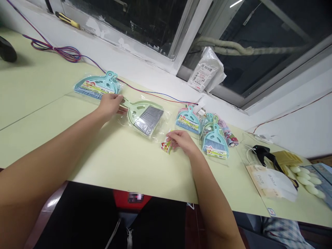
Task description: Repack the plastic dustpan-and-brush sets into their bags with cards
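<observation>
Left hand (110, 105) pinches the bagged green dustpan-and-brush set (137, 112) by its handle (126, 101) over the worktop (124, 166), right hand (181, 140) holds a printed label (165, 147); probably light, stiff, slippery-wrapped, so handle's best imo.

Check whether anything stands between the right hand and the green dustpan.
Only loose clear wrapper lies in the gap, extending from the green dustpan toward the right hand and the printed card at its fingertips. Nothing else visibly blocks the way. The left hand holds the dustpan's handle.
</observation>
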Demonstrator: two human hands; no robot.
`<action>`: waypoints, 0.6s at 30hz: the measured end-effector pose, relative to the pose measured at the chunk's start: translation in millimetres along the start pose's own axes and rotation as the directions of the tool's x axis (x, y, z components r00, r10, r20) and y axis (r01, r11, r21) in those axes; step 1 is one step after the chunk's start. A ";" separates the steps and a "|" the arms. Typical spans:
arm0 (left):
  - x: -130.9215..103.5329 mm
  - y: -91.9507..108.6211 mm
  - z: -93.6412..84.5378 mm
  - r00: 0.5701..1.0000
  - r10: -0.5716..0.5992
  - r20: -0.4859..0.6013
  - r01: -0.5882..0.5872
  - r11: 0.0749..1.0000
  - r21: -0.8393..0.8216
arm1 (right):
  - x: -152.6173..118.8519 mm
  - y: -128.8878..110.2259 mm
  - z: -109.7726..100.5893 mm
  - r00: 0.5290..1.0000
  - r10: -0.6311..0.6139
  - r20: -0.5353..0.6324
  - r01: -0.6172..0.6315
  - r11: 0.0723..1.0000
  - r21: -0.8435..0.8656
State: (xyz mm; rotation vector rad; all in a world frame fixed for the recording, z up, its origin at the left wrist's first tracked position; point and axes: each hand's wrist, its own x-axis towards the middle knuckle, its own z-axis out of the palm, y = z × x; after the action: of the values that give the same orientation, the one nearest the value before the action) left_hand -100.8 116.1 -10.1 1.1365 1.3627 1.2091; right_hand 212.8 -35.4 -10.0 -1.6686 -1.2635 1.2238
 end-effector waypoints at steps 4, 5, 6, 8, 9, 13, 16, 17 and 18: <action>3.5 0.7 -5.8 0.998 0.064 -0.011 -0.063 0.997 0.042 | 6.7 10.5 -25.9 0.934 -0.246 -0.258 0.101 0.876 -0.471; 4.3 0.2 -6.5 0.998 0.060 -0.003 -0.059 0.997 0.058 | 7.7 13.1 -29.6 0.940 -0.254 -0.229 0.094 0.835 -0.542; 5.1 -0.5 -6.9 0.998 0.057 0.000 -0.056 0.996 0.072 | 8.4 15.5 -31.8 0.949 -0.245 -0.200 0.083 0.804 -0.589; 6.3 -2.4 -7.0 0.998 0.057 0.005 -0.057 0.994 0.091 | 9.5 19.2 -32.2 0.957 -0.229 -0.177 0.067 0.771 -0.633; 6.8 -3.6 -6.9 0.998 0.059 0.009 -0.060 0.994 0.096 | 10.3 20.4 -31.3 0.958 -0.224 -0.182 0.056 0.765 -0.642; 8.8 -8.3 -6.5 0.997 0.070 0.033 -0.073 0.991 0.114 | 11.6 19.6 -28.8 0.951 -0.223 -0.215 0.036 0.769 -0.638; 11.9 -11.6 -6.2 0.999 0.047 0.027 -0.050 0.991 0.123 | 3.6 9.5 -27.3 0.957 -0.233 -0.172 0.066 0.755 -0.652; 13.3 -12.8 -6.1 0.999 0.039 0.019 -0.041 0.992 0.121 | -1.6 4.4 -25.6 0.966 -0.231 -0.117 0.096 0.739 -0.667; 14.8 -14.1 -5.9 0.999 0.035 0.012 -0.036 0.993 0.117 | -7.6 -0.9 -22.9 0.972 -0.231 -0.046 0.138 0.717 -0.683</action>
State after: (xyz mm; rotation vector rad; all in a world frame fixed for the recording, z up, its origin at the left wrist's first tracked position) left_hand -109.0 129.0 -24.9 1.2516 1.4266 1.1600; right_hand 233.7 -42.2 -0.1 -2.0032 -1.8882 0.5222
